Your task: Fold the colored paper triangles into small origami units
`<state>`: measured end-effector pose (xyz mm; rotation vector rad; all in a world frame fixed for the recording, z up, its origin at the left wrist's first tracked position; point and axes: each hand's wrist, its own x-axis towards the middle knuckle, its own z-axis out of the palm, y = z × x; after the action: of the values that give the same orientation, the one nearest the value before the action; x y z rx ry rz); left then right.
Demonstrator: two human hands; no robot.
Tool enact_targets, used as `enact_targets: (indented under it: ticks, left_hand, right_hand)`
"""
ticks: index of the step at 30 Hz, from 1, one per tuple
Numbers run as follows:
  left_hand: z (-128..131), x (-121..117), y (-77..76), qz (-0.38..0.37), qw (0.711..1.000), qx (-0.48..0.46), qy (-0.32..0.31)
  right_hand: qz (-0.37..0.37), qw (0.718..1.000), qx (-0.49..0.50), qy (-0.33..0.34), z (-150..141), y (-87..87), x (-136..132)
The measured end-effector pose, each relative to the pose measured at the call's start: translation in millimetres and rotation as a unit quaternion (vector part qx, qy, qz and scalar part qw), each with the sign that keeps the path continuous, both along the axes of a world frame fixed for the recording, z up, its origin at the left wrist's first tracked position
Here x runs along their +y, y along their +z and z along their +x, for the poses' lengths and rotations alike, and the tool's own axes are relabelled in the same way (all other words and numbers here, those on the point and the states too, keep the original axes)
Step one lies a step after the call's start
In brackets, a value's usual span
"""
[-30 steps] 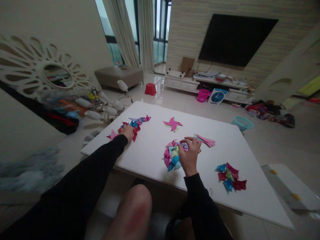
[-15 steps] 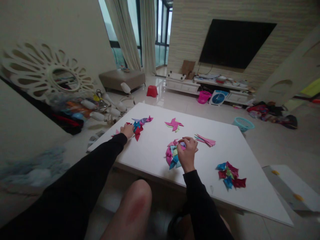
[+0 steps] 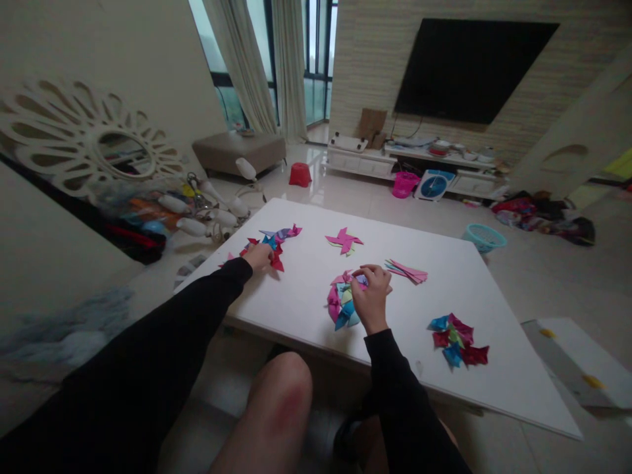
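- White table (image 3: 301,276), its smooth top spread out before the person, carries several groups of folded paper.
- Black television (image 3: 476,69) on the far wall, well beyond the table.
- Pale mirror (image 3: 123,155) with a petal-shaped frame, off to the left of the table.
- Grey-brown bench (image 3: 239,155) beyond the table's far left corner, near the curtains.
- Left paper cluster (image 3: 270,241), a loose trail of red, blue, violet and pink folded pieces near the table's left edge.
- Right paper cluster (image 3: 457,341), red, blue, magenta and green pieces, lying well apart from both hands.
- Middle paper cluster (image 3: 340,299), pink, green, blue and lavender pieces, near the table's front edge.
- Right hand (image 3: 371,296), at the right side of the middle cluster and partly covering it; thumb and forefinger curl narrowly toward each other, and I cannot tell whether a piece is between them.
- Left hand (image 3: 257,257), fingers bent down at the left cluster; the fingertips are hidden, so I cannot tell whether they grip any paper.
- Pink and teal paper strips (image 3: 407,271), fanned out just beyond the right hand.
- Pink and green paper pinwheel (image 3: 343,241), flat near the table's far edge, between the left cluster and the strips.
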<state>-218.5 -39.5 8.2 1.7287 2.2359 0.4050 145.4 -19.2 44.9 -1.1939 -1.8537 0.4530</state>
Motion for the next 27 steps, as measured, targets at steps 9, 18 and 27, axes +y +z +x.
enact_targets:
  ticks: [9, 18, 27]
  left_hand:
    - [131, -7, 46.1, 0.106, 0.975, -0.137, -0.138]
    - [225, -6, 12.8, 0.18, 0.918, -0.317, -0.159]
    - [208, 28, 5.9, 0.108, 0.871, -0.455, -0.152]
  right_hand:
    - [-0.057, 0.997, 0.04, 0.021, 15, -3.7, 1]
    - [-0.056, 0.994, -0.015, 0.092, 37, -21.6, 13]
    - [-0.151, 0.979, 0.051, 0.127, 30, -24.2, 33]
